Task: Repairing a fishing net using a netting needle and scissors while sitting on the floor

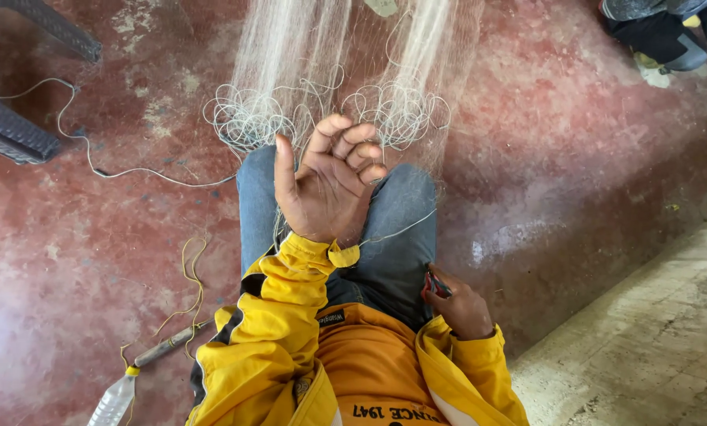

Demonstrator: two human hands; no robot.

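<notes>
Closest to the camera, yellow jacket sleeves and an orange shirt, person seated on the floor, legs in blue jeans (pixel 401 213) stretched forward. Right hand (pixel 458 306) low beside the right thigh, grip clenched on a small red-handled tool (pixel 435 285), kind too small to tell, looks like snips or a netting needle. Left hand (pixel 327 183) raised over the knees, palm toward the camera, grip released, fingers half curled, thumb up; a thin line (pixel 401 229) runs from its wrist area across the right leg, cannot tell if it is pinched between the fingers. Just past the left hand, fishing net (pixel 330 55) lies bunched over the knees and spreads away up the frame in two pale folds, its edge a tangle of white loops (pixel 247 118) touching the jeans. Left of the legs on the red floor (pixel 543 158): a clear plastic bottle (pixel 115 398) at the bottom edge, a stick-like handle (pixel 166 345) just beside it, loose yellow cord (pixel 189 276) near both. Further left, a white cord (pixel 93 158) snakes toward the net. Far top left, a dark woven stool (pixel 14 126). Far top right, another person's legs (pixel 661 35), well apart. Lower right, a paler concrete strip (pixel 653 339).
</notes>
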